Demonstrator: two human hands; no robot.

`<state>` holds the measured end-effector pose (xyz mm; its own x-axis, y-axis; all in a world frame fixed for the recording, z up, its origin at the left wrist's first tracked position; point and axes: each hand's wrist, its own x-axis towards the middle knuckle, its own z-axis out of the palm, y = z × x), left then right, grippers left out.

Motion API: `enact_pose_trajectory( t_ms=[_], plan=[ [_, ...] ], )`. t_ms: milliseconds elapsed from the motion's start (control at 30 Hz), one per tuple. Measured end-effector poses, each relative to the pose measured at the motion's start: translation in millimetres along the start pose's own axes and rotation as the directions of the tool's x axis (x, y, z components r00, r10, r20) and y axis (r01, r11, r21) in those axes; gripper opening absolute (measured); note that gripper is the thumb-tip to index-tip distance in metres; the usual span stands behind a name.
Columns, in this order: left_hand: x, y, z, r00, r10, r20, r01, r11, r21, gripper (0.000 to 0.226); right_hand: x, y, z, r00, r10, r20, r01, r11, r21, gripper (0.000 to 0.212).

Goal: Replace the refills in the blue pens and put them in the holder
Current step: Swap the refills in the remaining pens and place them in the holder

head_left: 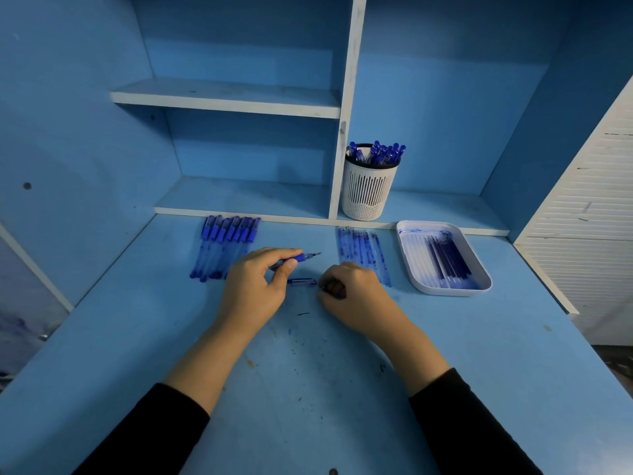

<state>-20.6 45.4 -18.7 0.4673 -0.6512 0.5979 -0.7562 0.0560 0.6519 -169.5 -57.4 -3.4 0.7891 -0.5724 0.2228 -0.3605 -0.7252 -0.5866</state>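
On the blue surface (137, 337), a white tray (449, 291) of refills sits at 2 o'clock, the pen holder (368, 200) at 12 and a row of pens (226, 246) at 10. The left hand (251, 289) has its grip on a pen (301, 258). The right hand (356, 293) has its grip curled on a small dark part (324, 288). A cap (302, 282) lies between them.

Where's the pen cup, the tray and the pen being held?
pen cup (368, 190): head view, slotted white wall.
tray (448, 291): head view, front wall.
held pen (300, 258): head view, blue grip.

Desk (308, 389) blue w/ dark ink specks — shelf edges (226, 106) white. Holder (368, 192) white, slot stripes over dotted base. Pens (224, 246) blue caps, clear barrels. Tray (448, 292) white, blue-smeared. Sleeves (144, 437) black — slatted panel (589, 207) at rt white.
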Motion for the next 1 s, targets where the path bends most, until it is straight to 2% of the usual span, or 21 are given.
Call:
enact_pose_trajectory(
  t_ms=[133,233,333,500,633,800,867,1000],
  plan=[
    [0,0,0,1.0,0.006,0.002,-0.006,1.0,-0.007,0.019,0,2,-7,0.994,0.094,-0.05,-0.088,0.99,0.108,0.019],
    [-1,1,0,1.0,0.028,0.009,-0.028,0.999,-0.017,0.019,1,-1,-13,0.972,0.174,-0.157,-0.107,0.925,0.364,0.023],
    [-1,4,1,0.996,0.08,0.038,-0.079,0.997,-0.021,0.02,1,-7,-14,0.969,0.186,-0.164,-0.065,0.83,0.554,0.026],
    [-1,4,4,0.993,0.116,0.031,-0.115,0.993,-0.018,0.018,3,-7,-12,0.966,0.17,-0.196,-0.037,0.838,0.545,0.001],
    [-2,4,3,0.998,0.062,0.004,-0.062,0.997,-0.035,0.017,6,1,-22,0.926,0.239,-0.291,-0.022,0.806,0.592,0.014],
    [-4,4,6,0.999,0.051,-0.019,-0.051,0.999,-0.001,0.016,5,2,-26,0.793,0.352,-0.497,0.079,0.75,0.657,0.022],
    [-5,6,7,0.998,0.047,-0.033,-0.047,0.999,-0.003,0.016,3,-2,-25,0.763,0.38,-0.523,0.136,0.697,0.704,0.018],
    [-5,11,9,0.994,0.094,-0.055,-0.095,0.995,-0.007,0.017,1,-13,-21,0.76,0.419,-0.497,0.196,0.582,0.789,0.012]
  ],
)
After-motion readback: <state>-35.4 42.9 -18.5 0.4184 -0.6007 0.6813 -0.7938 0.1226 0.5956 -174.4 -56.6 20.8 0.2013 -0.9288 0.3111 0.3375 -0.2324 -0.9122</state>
